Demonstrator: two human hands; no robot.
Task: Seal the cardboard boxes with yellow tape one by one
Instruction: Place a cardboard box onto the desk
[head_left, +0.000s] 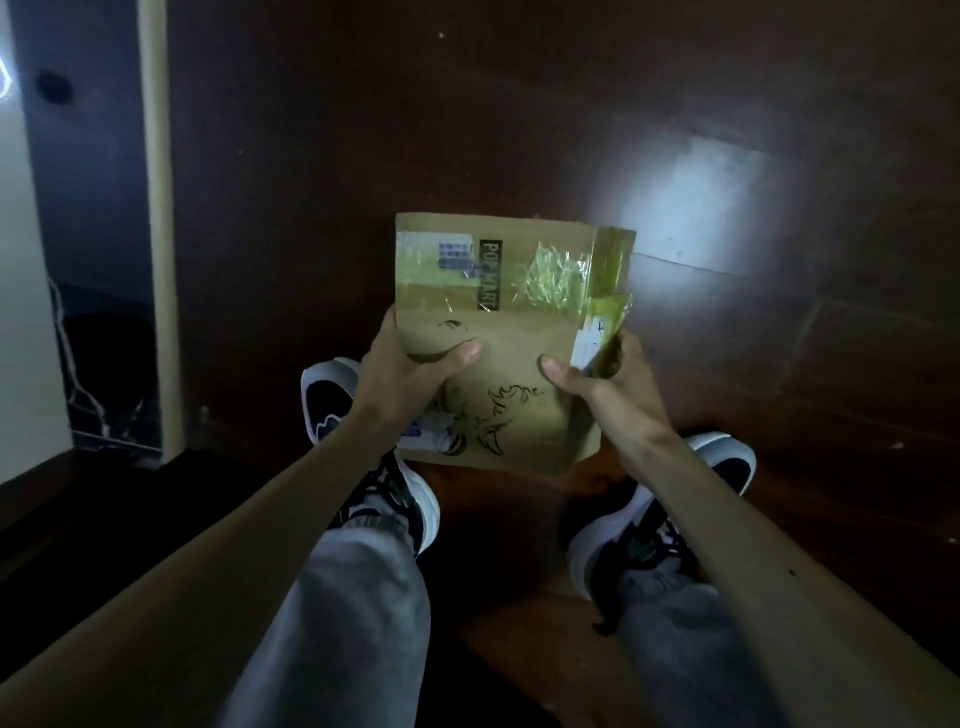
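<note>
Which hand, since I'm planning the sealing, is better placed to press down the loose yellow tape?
Probably right. The right hand grips the cardboard box beside the loose yellow tape; the left hand holds the opposite edge.

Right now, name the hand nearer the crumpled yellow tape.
Right. The right hand grips the cardboard box below the crumpled yellow tape; the left hand holds the opposite edge.

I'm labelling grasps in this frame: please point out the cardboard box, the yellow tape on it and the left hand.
cardboard box (511, 338): head view, middle of its brown face.
yellow tape (613, 260): head view, strip along the box's right edge.
left hand (408, 371): head view, back of the hand.
</note>
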